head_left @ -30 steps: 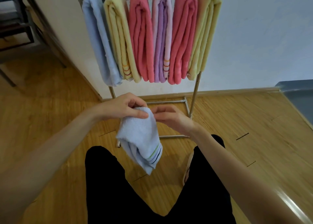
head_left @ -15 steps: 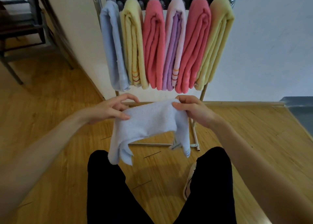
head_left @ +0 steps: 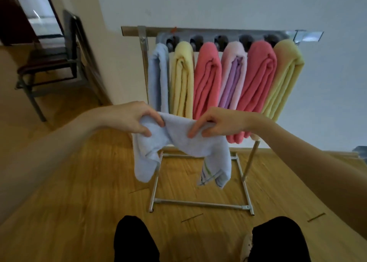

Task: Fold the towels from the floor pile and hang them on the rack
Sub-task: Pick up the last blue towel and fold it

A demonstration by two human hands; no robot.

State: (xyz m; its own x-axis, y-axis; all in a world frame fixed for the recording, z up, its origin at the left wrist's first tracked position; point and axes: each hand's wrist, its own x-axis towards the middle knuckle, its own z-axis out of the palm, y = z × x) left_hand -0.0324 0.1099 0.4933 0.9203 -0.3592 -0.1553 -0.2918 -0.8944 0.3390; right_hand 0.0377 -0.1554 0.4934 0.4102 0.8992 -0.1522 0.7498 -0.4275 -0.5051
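Both hands pinch my light blue towel (head_left: 184,142), its long axis left to right: left hand (head_left: 132,118) and right hand (head_left: 215,122) grip the top edge, ends drooping. From my head view, the rack (head_left: 228,36) stands just beyond, six towels hanging, closer to my right hand.

Pale blue towel (head_left: 179,142) with striped edge; hung towels (head_left: 222,83) blue, yellow, coral, pink-lilac, coral, yellow.
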